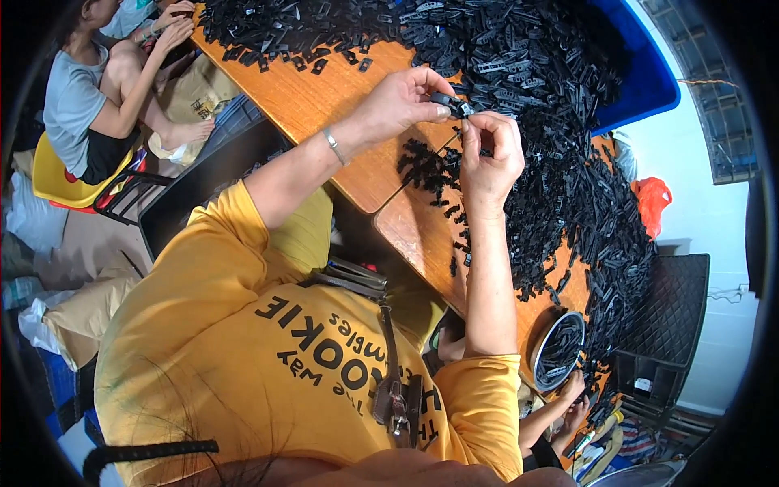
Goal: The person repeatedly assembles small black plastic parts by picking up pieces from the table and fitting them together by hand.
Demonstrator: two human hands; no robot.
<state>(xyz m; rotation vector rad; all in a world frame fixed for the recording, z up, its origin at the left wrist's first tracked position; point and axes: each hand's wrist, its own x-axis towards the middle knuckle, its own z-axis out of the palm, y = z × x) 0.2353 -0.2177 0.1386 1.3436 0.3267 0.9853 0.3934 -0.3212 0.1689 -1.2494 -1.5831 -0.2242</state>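
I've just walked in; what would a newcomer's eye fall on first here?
Probably the sprawling heap of small black parts across the orange-brown table, from the top of the view down its right side. Next, near the upper middle, the left hand and right hand meet at a small dark piece. The bright blue bin at upper right also stands out.

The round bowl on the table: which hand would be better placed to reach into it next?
Probably the right hand: the bowl stands on the person's right, and the left hand is farther away. For now, though, both hands' fingertips are at a small black part.
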